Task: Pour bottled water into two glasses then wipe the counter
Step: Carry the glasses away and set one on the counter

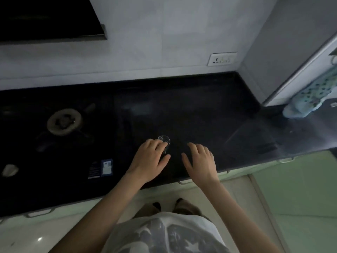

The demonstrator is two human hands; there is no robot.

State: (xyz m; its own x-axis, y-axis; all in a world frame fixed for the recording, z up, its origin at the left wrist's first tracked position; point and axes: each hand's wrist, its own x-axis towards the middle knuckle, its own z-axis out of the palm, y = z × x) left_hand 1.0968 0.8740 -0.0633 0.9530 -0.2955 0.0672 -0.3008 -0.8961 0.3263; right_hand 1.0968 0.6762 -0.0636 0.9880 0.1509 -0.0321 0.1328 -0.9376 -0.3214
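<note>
Head view: left hand point(149, 159) grips glass point(164, 140) near counter point(209, 110) edge; right hand point(199, 159) hovers spread.

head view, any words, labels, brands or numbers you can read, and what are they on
No text here can be read.
Blue and white sticker on the stove's glass top: print too blurred.
Dark label beside it: lines too small.
Wall socket plate: only pin holes, no lettering.
Glass under the left hand: no marking.

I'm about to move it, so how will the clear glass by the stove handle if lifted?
The glass looks empty, so probably light. It appears thin and clear, likely fragile and slippery. The left hand already grips it.
</note>
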